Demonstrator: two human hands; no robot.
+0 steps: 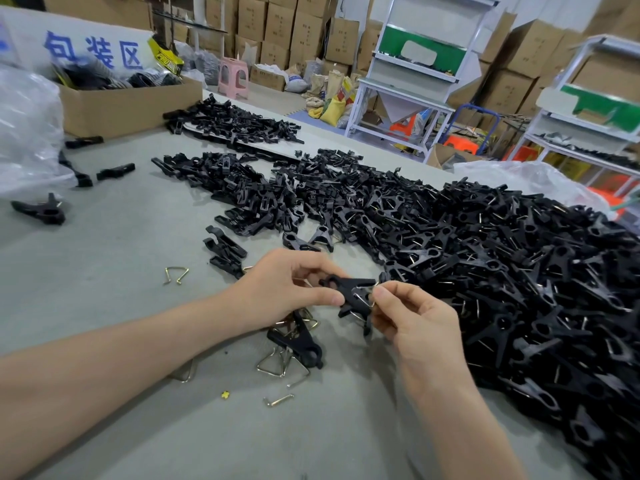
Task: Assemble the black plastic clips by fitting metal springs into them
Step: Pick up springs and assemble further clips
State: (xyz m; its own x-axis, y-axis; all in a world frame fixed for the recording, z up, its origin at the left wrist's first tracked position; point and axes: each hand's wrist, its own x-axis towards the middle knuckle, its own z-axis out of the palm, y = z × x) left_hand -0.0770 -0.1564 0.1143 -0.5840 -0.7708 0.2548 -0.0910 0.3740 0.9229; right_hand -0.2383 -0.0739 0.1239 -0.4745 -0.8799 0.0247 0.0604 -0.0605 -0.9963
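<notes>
- Clip [348, 287]: held just above the surface [104, 289], left grip [284, 289] pinched on one end to steady it.
- Spring [362, 294]: lies on the clip, right grip [415, 323] pinched on it, likely pressing it home.

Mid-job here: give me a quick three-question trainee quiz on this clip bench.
1. True or false: the left hand holds a black clip.
2. The right hand pinches: A) a metal spring at the clip, B) a screwdriver, C) a coin.
3. Fill in: the largest clip pile lies to the person's ____.
Key: 1 true; 2 A; 3 right.
</notes>
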